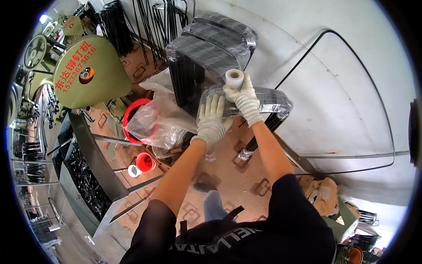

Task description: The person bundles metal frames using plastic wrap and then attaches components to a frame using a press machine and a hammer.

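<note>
Both my hands wear whitish knit work gloves. My right hand [246,104] grips a small roll of clear stretch film [234,78], its cardboard core facing up. Just beneath it stands a bundle of black metal frames [276,98], its curved top wrapped in shiny film and its legs reaching toward the floor. My left hand [211,123] lies flat against the left end of this bundle, fingers stretched out and holding nothing. Behind, against the wall, are more film-wrapped black bundles [206,50].
A green round-fronted machine [94,72] stands at left. Near it are a red bucket [132,112] under crumpled clear plastic [160,121], a small red bucket [145,162] and a metal trough of dark parts [85,176]. A bent black frame [371,75] leans on the right wall.
</note>
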Available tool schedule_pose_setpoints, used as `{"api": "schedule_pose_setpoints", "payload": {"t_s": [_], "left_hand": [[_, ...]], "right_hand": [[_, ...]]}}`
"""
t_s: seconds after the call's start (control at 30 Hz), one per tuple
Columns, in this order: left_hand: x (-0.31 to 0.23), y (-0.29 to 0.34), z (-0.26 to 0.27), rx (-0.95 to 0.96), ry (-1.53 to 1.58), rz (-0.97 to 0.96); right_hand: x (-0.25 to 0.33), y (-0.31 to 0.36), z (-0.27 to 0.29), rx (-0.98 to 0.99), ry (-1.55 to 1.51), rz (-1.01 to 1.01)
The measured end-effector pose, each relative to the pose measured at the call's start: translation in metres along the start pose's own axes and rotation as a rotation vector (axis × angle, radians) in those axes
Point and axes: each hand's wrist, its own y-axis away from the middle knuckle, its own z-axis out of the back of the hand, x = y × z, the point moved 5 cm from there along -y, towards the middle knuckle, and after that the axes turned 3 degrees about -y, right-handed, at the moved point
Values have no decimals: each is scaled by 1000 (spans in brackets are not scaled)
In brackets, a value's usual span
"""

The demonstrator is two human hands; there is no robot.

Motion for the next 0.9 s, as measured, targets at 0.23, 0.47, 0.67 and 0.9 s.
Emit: {"api": "schedule_pose_setpoints", "payload": {"t_s": [0.23,0.47,0.67,0.9], "left_hand": [[2,12,1,-68,-35,-36],[-3,11,2,-65,79,-69],[17,63,20,83,328,-12],[67,267,113,409,551,278]], "right_hand": [[24,47,4,-13,47,151],[2,36,19,-56,-460,169],[-41,3,28,-106,-22,-19],[61,138,49,-313,48,225]]}}
